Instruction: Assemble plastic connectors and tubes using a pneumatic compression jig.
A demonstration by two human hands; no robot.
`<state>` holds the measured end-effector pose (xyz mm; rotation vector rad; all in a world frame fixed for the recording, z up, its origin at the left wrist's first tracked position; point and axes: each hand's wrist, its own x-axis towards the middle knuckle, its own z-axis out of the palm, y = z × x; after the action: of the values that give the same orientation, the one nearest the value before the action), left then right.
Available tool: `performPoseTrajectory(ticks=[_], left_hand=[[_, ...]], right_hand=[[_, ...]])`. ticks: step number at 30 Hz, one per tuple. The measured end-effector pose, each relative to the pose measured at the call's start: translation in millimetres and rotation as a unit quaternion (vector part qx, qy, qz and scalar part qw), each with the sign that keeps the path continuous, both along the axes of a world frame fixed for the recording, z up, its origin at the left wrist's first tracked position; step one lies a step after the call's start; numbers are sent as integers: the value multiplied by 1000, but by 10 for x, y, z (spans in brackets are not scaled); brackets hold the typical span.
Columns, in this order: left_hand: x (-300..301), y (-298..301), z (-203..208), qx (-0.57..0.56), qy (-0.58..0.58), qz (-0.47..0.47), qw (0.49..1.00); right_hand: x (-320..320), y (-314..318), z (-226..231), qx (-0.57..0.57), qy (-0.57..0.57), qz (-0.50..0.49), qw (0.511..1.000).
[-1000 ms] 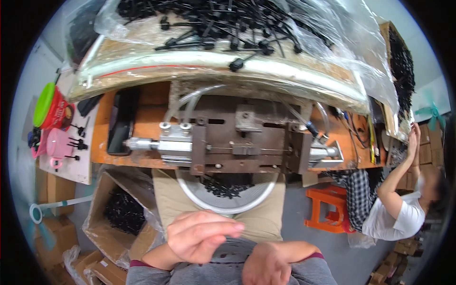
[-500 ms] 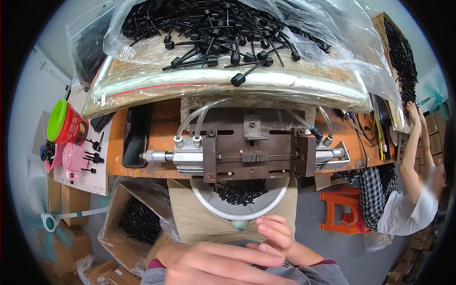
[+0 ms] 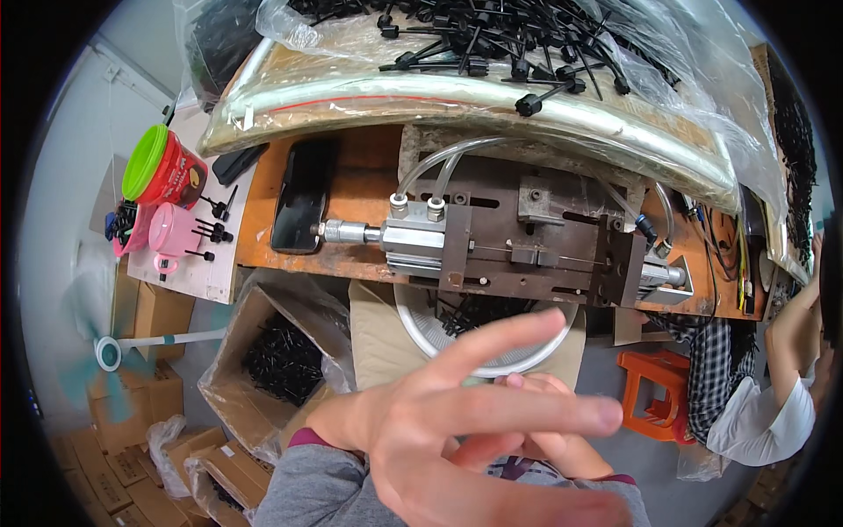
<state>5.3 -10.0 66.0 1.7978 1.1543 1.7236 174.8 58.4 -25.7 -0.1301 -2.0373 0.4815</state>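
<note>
My left hand [image 3: 439, 422] is raised close in front of me, palm down, its fingers spread apart and nothing in them. It covers much of my right hand [image 3: 558, 439], whose bent fingers show only in part behind it; whether they hold anything is hidden. Beyond both hands, a white mesh basket [image 3: 413, 329] rests on my lap with black stemmed plastic parts [image 3: 479, 312] in it. Nearest above the basket, a brown metal fixture [image 3: 527, 233] with silver air cylinders [image 3: 413, 246] stands on the orange workbench [image 3: 290, 263]. Neither hand touches the fixture.
A plastic-lined tray [image 3: 457, 97] heaped with black parts stands behind the fixture. At left are a phone [image 3: 303, 198], a red tub [image 3: 180, 171], a pink cup [image 3: 173, 228], an open carton [image 3: 290, 386] and a fan [image 3: 107, 354]. At right, a person [image 3: 764, 422] sits near an orange stool [image 3: 654, 395].
The view has turned, so the bench and fixture stand farther right and are tilted. My left hand has risen, its fingers spread wider, and now covers more of my right hand.
</note>
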Motion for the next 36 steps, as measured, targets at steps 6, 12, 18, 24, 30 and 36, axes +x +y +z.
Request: performPoseTrajectory(ticks=[6,12,18,24,30,36], left_hand=[[113,216,-232,131,31,175,975],[87,127,14,103,-92,42,990],[76,-9,64,104,-114,11,988],[40,-73,98,86,-182,31,979],[66,154,-28,166,-300,-103,934],[416,153,122,105,-415,-268,863]], right_hand=[[-83,6,-52,-14,12,13,1000],[-55,35,-42,0,-26,22,999],[-105,6,-15,-30,-4,1,1000],[-102,12,-66,-28,-2,12,1000],[-90,34,-2,-30,-5,-1,1000],[-110,-4,-62,-29,23,13,999]])
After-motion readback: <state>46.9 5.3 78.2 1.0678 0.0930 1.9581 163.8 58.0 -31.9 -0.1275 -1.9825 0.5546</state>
